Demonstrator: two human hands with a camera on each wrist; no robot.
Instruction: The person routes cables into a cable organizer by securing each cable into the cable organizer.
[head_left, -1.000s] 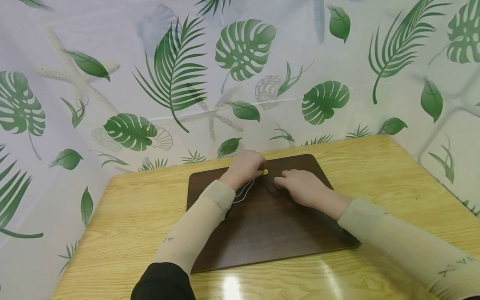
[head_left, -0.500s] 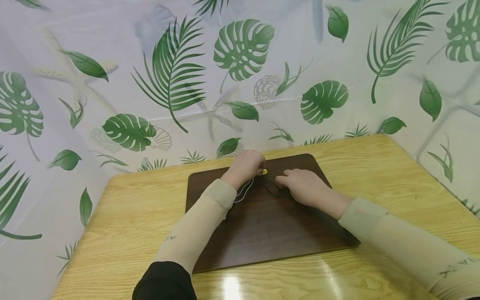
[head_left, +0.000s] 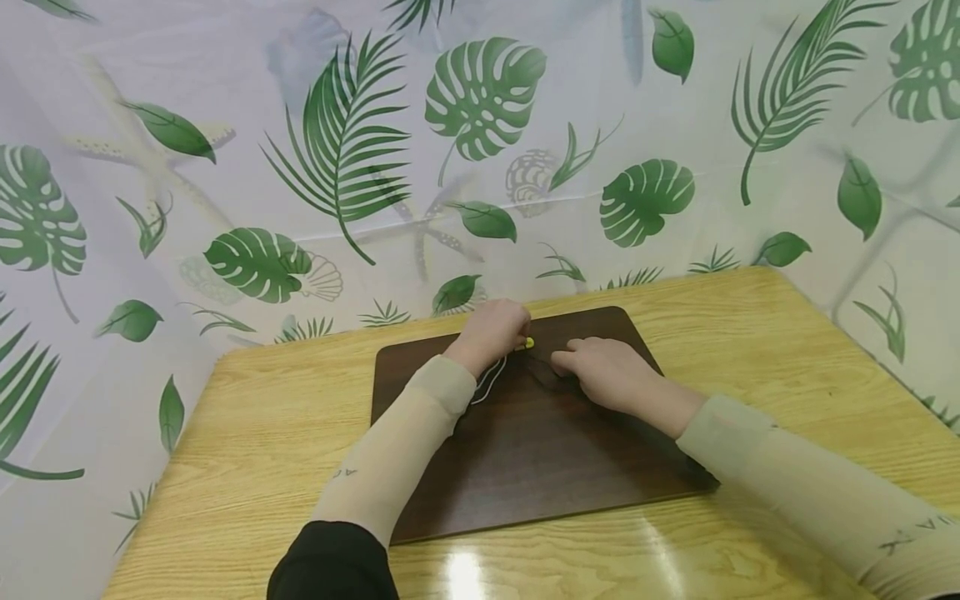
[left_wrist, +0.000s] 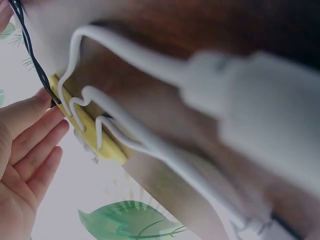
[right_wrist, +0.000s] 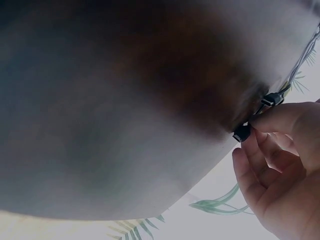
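Observation:
A yellow cable holder [left_wrist: 92, 131] sits near the far part of the dark brown board [head_left: 517, 475], with several white cables [left_wrist: 165, 152] running through its slots. My left hand [head_left: 491, 333] is at one end of the holder. In the left wrist view, its thumb and forefinger pinch a black cable [left_wrist: 31, 55] there, and the other fingers lie nearly straight. My right hand [head_left: 606, 372] is to the right, above the board. In the right wrist view, its thumb and fingers pinch the black cable beside a small black plug [right_wrist: 242, 133]; a second black connector [right_wrist: 272, 99] is close by.
The board lies on a light wood-grain table [head_left: 285, 433]. Behind it hangs a white cloth with green leaf prints [head_left: 487, 100]. A blurred white plug [left_wrist: 270, 115] is close to the left wrist camera.
Both hands hold nearly the same place, with only a slight shift of the head view. No grip has visibly changed.

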